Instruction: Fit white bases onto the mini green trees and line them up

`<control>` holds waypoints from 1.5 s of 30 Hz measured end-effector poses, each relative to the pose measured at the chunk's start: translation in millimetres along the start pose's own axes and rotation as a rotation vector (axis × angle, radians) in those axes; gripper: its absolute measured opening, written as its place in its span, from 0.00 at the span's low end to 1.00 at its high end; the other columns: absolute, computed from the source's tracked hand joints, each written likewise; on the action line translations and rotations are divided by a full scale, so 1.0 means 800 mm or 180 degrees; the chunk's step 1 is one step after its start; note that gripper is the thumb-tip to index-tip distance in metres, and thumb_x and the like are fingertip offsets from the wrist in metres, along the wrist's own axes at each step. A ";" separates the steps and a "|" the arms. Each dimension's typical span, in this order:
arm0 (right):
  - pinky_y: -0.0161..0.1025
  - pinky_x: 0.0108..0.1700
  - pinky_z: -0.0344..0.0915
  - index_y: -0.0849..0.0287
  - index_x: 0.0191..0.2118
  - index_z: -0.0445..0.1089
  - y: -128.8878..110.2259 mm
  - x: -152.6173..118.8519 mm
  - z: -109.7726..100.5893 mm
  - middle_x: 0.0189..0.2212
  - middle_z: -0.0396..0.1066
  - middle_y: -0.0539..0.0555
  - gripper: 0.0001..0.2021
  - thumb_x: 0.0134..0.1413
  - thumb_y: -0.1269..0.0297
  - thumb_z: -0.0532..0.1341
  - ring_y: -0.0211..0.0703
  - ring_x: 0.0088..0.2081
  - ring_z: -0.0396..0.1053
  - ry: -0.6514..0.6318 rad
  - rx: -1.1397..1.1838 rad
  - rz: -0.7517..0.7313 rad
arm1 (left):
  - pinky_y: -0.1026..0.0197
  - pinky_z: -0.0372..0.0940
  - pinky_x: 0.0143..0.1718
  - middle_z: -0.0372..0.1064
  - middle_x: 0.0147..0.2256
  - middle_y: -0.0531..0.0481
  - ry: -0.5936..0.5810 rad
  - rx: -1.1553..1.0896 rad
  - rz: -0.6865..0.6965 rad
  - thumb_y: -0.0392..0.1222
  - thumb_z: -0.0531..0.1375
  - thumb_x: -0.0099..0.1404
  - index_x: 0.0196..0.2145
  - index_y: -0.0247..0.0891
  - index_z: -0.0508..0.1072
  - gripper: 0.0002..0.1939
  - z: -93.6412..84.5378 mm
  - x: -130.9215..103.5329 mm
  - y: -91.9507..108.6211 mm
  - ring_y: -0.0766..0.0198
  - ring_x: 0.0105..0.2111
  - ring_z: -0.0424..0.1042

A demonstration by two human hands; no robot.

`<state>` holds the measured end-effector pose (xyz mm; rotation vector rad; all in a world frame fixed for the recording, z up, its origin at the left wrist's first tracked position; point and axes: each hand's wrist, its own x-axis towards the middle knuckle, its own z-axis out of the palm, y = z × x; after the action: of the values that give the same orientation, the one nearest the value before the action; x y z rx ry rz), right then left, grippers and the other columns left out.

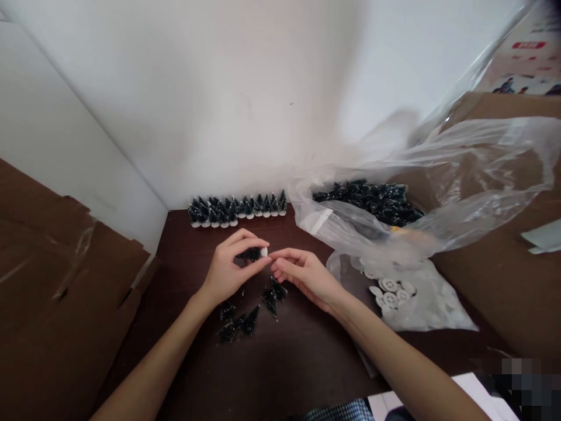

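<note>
My left hand [232, 263] is closed around a miniature Christmas tree [249, 255], dark green with white-flecked tips. The tree lies on its side, its round white base [263, 251] pointing right between thumb and fingertips. Close by on the right, my right hand [307, 275] has its thumb and fingers drawn together, the index fingertip beside the base. Whether it touches the base or pinches something small, I cannot tell. Below the hands, several loose miniature trees [249, 321] lie on the dark brown table [272, 374].
Several miniature trees [223, 211] stand on white bases along the wall. At right, a clear plastic bag [460, 169] holds more dark trees [372, 199]. A smaller bag [442, 304] contains white round bases [390, 298]. Cardboard [56, 280] flanks the left side; a cardboard box [504, 257] flanks the right.
</note>
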<state>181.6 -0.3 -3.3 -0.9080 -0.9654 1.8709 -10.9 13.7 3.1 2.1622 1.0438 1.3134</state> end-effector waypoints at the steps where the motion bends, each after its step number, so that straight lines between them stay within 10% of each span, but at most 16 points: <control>1: 0.34 0.37 0.64 0.61 0.36 0.79 -0.001 -0.001 0.000 0.28 0.75 0.51 0.16 0.41 0.57 0.75 0.33 0.30 0.68 0.0009 -0.0002 0.0016 | 0.61 0.67 0.37 0.70 0.37 0.49 0.0067 0.0134 -0.0114 0.38 0.65 0.64 0.41 0.38 0.77 0.07 -0.006 0.001 -0.005 0.63 0.36 0.72; 5: 0.35 0.36 0.63 0.62 0.35 0.78 0.000 -0.001 -0.001 0.28 0.74 0.51 0.17 0.43 0.54 0.74 0.33 0.29 0.68 0.0005 -0.0028 0.0009 | 0.61 0.65 0.33 0.70 0.38 0.48 0.0248 0.0990 -0.0609 0.45 0.62 0.64 0.40 0.39 0.77 0.10 -0.040 0.001 -0.042 0.60 0.36 0.71; 13: 0.35 0.36 0.61 0.60 0.36 0.77 -0.004 -0.005 0.000 0.29 0.74 0.51 0.16 0.51 0.51 0.69 0.34 0.30 0.67 -0.0104 -0.0275 -0.0073 | 0.55 0.65 0.40 0.72 0.39 0.47 -0.0848 0.2046 -0.1257 0.47 0.59 0.60 0.34 0.43 0.77 0.09 -0.085 -0.014 -0.101 0.52 0.39 0.73; 28: 0.34 0.36 0.61 0.60 0.35 0.77 -0.001 -0.005 0.001 0.28 0.74 0.51 0.14 0.51 0.53 0.68 0.34 0.30 0.68 -0.0184 -0.0476 -0.0020 | 0.58 0.70 0.30 0.70 0.49 0.42 -0.0403 0.0770 -0.1345 0.48 0.64 0.55 0.54 0.39 0.63 0.30 -0.059 -0.006 -0.077 0.58 0.36 0.73; 45: 0.35 0.35 0.62 0.59 0.33 0.77 -0.004 -0.008 0.005 0.27 0.74 0.51 0.14 0.50 0.53 0.68 0.36 0.30 0.67 -0.0235 -0.0692 -0.0084 | 0.53 0.75 0.43 0.71 0.45 0.44 0.0229 0.0583 -0.0919 0.50 0.61 0.64 0.44 0.38 0.74 0.16 -0.016 -0.012 -0.088 0.59 0.37 0.76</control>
<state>182.1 -5.8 2.7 -0.9530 -1.2387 1.8122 -52.1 50.5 -43.2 2.0044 1.4939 1.2077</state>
